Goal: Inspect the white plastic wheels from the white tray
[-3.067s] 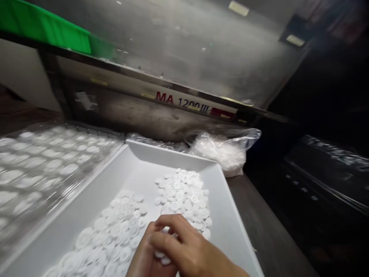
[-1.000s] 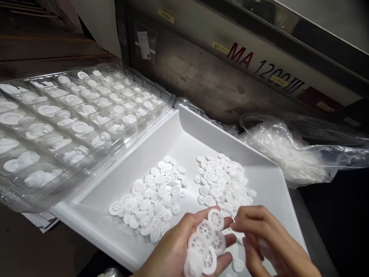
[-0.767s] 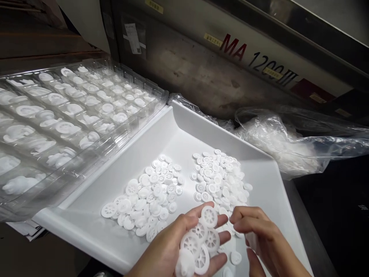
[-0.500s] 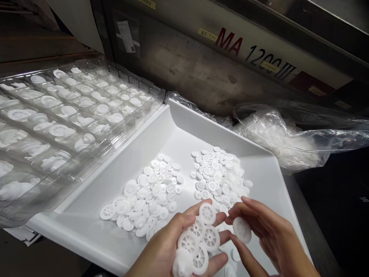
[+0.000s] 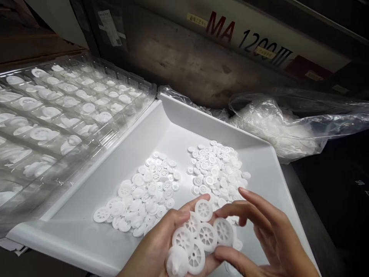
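Observation:
My left hand (image 5: 157, 250) lies palm up at the bottom centre and cradles several white spoked plastic wheels (image 5: 191, 238). My right hand (image 5: 268, 238) pinches one more white wheel (image 5: 223, 232) between thumb and forefinger, pressed against the wheels in the left palm. Both hands hover over the near end of a white tray (image 5: 173, 127). Two loose heaps of small white wheels lie in the tray: a left heap (image 5: 144, 196) and a right heap (image 5: 217, 171).
A clear blister tray (image 5: 57, 111) with white parts in its pockets sits to the left, overlapping the white tray's edge. A clear plastic bag (image 5: 276, 127) of white parts lies at the back right. Behind stands a machine panel (image 5: 245, 36) marked "MA 1200 III".
My right hand picked a wheel from the tray and brought it left against the wheels in my left palm. The view has dropped and shifted slightly.

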Motion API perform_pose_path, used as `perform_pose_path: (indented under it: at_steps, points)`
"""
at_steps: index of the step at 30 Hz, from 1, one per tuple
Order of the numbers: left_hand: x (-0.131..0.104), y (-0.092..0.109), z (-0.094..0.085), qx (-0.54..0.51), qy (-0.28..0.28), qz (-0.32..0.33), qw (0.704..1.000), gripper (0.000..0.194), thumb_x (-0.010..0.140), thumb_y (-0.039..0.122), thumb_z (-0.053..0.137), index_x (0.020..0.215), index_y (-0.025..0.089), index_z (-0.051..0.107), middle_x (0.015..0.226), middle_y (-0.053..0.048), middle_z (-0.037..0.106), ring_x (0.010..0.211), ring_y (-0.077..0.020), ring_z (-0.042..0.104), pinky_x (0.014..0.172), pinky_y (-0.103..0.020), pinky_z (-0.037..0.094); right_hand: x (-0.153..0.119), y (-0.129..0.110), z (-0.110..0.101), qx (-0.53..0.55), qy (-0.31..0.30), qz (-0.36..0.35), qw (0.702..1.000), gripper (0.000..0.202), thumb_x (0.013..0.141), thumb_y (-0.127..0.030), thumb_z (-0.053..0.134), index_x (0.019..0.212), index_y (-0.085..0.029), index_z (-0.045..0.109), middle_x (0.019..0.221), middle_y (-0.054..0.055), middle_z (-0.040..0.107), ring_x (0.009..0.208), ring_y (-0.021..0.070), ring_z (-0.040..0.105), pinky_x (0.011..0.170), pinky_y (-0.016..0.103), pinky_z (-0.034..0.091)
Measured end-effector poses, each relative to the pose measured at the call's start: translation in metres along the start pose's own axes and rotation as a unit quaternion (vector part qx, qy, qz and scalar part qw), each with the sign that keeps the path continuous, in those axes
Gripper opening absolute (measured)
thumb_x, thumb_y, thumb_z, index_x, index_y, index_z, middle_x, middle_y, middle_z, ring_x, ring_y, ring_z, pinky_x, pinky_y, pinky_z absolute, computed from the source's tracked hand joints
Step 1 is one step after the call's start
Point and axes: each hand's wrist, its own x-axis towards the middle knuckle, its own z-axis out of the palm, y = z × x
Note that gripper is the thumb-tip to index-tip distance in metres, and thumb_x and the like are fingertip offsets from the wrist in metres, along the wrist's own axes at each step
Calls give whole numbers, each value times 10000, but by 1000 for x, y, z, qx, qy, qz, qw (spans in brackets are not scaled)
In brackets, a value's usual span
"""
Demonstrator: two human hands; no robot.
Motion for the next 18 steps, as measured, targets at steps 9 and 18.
perform_pose_path:
  at_steps: [9,18]
  points:
    - [1,-1,-1,-16,1,14,1000,527,905,213,428,1412,97,342,1226,-134,664,1204,-230,577,1033,-373,464,5,15,-7,-46,-41,-80,995,391,889,-182,632,1238,-276,481,1098,10,618,1051,151,584,886,231,511]
    - [-1,1,-1,-3,2,12,1000,512,919,237,410,1413,109,373,1245,-100,659,1224,-203,560,1094,-388,397,6,16,-9,-9,-32,-56,998,373,890,-205,653,1222,-296,509,1091,-16,635,1034,148,595,865,209,531]
